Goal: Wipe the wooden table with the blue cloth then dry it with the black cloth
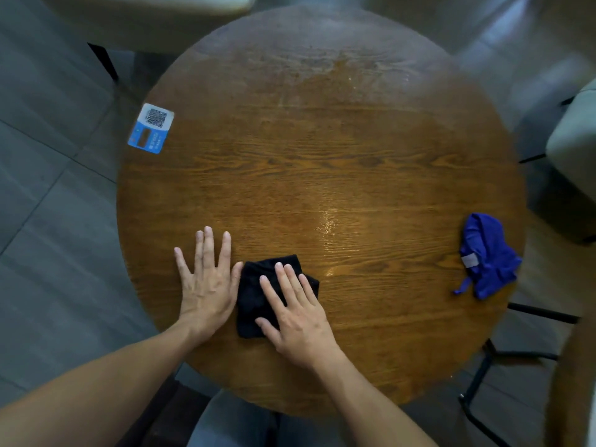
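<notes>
Right hand flat, palm down, fingers spread and extended on top of the black cloth, pressing rather than clutching it; nothing enclosed in the grip. Left hand likewise flat and released, palm on the bare wood just left of the cloth, thumb touching the cloth's left edge. Both forearms bare, entering from the near edge.

Black cloth folded into a small bundle, lying on the near-centre part of the round wooden bench, partly covered by the right hand. Blue cloth crumpled in a loose heap near the right rim of the bench, well apart from both hands, a pale label showing on it and a thin strip trailing toward the near left.

Glossy wet-looking sheen on the wood right of and beyond the black cloth; duller, streaked patch across the far part of the top. Blue-and-white QR sticker at the far left rim. Pale upholstered seats around the far and right sides, grey tiled floor below.
</notes>
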